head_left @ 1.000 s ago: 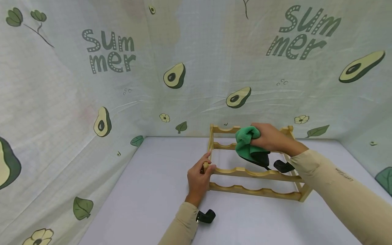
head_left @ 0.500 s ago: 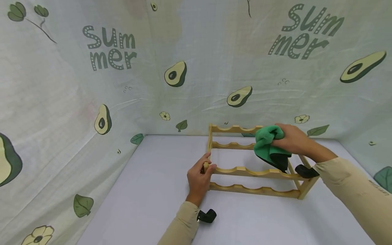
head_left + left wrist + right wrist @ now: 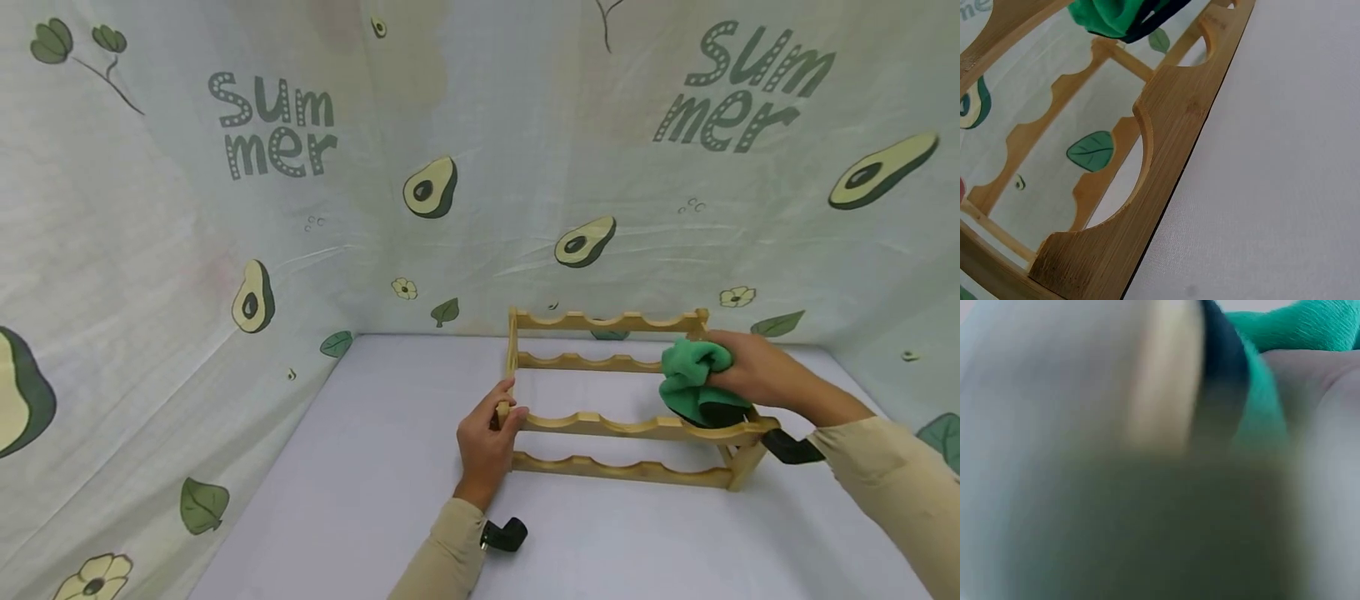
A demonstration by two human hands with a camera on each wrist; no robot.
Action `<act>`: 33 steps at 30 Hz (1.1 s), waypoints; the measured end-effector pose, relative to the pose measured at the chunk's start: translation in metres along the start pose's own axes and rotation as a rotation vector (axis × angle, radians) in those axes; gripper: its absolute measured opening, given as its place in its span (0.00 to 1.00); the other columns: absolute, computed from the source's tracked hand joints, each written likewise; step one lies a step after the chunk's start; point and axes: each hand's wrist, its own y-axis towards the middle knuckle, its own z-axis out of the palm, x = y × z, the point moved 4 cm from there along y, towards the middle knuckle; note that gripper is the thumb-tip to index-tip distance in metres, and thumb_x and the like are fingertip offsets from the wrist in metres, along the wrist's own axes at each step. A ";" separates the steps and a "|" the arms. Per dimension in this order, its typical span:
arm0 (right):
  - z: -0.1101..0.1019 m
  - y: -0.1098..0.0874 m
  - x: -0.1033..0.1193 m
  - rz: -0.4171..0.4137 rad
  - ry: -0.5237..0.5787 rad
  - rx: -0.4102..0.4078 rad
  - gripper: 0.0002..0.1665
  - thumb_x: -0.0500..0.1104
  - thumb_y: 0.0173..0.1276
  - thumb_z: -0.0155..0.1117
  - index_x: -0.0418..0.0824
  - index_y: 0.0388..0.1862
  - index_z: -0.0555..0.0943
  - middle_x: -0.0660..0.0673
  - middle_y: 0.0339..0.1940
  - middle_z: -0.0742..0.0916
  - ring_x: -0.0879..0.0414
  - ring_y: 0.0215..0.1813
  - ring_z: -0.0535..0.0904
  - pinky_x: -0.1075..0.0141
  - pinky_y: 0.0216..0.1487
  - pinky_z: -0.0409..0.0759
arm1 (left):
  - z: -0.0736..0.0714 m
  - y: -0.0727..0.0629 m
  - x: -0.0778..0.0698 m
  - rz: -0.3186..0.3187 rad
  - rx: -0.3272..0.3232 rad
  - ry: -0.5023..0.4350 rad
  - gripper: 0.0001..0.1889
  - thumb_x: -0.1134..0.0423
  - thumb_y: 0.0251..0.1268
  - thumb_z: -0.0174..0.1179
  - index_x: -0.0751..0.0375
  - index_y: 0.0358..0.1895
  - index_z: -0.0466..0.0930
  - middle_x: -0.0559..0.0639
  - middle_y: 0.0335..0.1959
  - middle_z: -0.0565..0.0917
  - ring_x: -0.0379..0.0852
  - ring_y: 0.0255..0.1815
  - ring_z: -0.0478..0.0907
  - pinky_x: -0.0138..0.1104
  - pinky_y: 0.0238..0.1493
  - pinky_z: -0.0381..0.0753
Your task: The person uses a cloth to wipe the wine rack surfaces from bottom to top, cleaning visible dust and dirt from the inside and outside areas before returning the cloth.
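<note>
A light wooden wine rack (image 3: 587, 422) with scalloped rails stands on the white table. At its left end my left hand (image 3: 483, 446) grips the front corner, with the thumb on the near side. My right hand (image 3: 765, 375) holds a bunched green cloth (image 3: 693, 371) with a dark patch at the rack's right end, just behind the upper front rail. In the left wrist view the rack's rails (image 3: 1172, 119) fill the left half, and part of the cloth (image 3: 1110, 12) shows at the top. The right wrist view is mostly blurred, with some green cloth (image 3: 1310, 325) at upper right.
White table surface (image 3: 390, 467) lies left of and in front of the rack. A pale curtain (image 3: 495, 167) printed with avocados and leaves hangs close behind it. Black wrist mounts (image 3: 505, 534) stick out from both sleeves.
My right hand has moved the green cloth rightward along the rack, from its middle to its right end, and a little lower. The left hand keeps its grip on the left corner.
</note>
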 end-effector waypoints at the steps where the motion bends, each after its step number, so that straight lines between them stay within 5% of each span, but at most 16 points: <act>1: -0.001 -0.002 -0.002 -0.018 -0.024 -0.015 0.16 0.38 0.61 0.73 0.41 0.46 0.80 0.49 0.39 0.85 0.55 0.37 0.76 0.57 0.35 0.74 | 0.000 -0.002 0.004 0.003 0.001 0.003 0.10 0.67 0.58 0.72 0.69 0.34 0.81 0.68 0.46 0.86 0.48 0.28 0.79 0.24 0.26 0.71; 8: -0.007 0.003 -0.015 -0.073 -0.105 -0.083 0.15 0.29 0.57 0.69 0.41 0.42 0.80 0.51 0.32 0.83 0.56 0.31 0.72 0.56 0.33 0.71 | -0.001 -0.010 0.019 -0.012 0.009 0.031 0.12 0.56 0.65 0.69 0.63 0.36 0.82 0.60 0.50 0.86 0.50 0.38 0.85 0.26 0.32 0.76; 12: -0.010 0.014 -0.025 -0.008 -0.108 -0.086 0.11 0.30 0.60 0.66 0.41 0.39 0.77 0.50 0.28 0.79 0.53 0.29 0.70 0.55 0.32 0.68 | -0.003 -0.012 0.021 -0.043 0.016 0.028 0.13 0.52 0.66 0.67 0.59 0.35 0.81 0.57 0.52 0.86 0.44 0.33 0.83 0.25 0.28 0.73; 16: -0.013 0.023 -0.031 0.065 -0.097 -0.037 0.08 0.36 0.64 0.67 0.38 0.37 0.75 0.47 0.27 0.78 0.50 0.31 0.73 0.54 0.33 0.71 | -0.003 -0.014 0.021 -0.076 0.045 0.056 0.14 0.49 0.68 0.64 0.56 0.33 0.80 0.53 0.53 0.86 0.34 0.22 0.68 0.22 0.23 0.67; 24: -0.025 0.033 -0.027 0.091 -0.117 0.078 0.25 0.47 0.63 0.73 0.28 0.46 0.77 0.42 0.34 0.84 0.49 0.35 0.78 0.49 0.37 0.77 | 0.001 -0.014 0.017 -0.106 0.085 0.092 0.04 0.62 0.70 0.63 0.57 0.37 0.79 0.54 0.56 0.84 0.34 0.22 0.68 0.22 0.23 0.67; 33: -0.025 0.033 -0.036 0.129 -0.053 0.131 0.22 0.49 0.63 0.73 0.33 0.39 0.75 0.47 0.29 0.78 0.52 0.32 0.73 0.55 0.35 0.73 | -0.001 -0.010 0.017 -0.124 0.126 0.067 0.05 0.62 0.74 0.59 0.60 0.39 0.79 0.54 0.57 0.84 0.31 0.19 0.65 0.22 0.20 0.66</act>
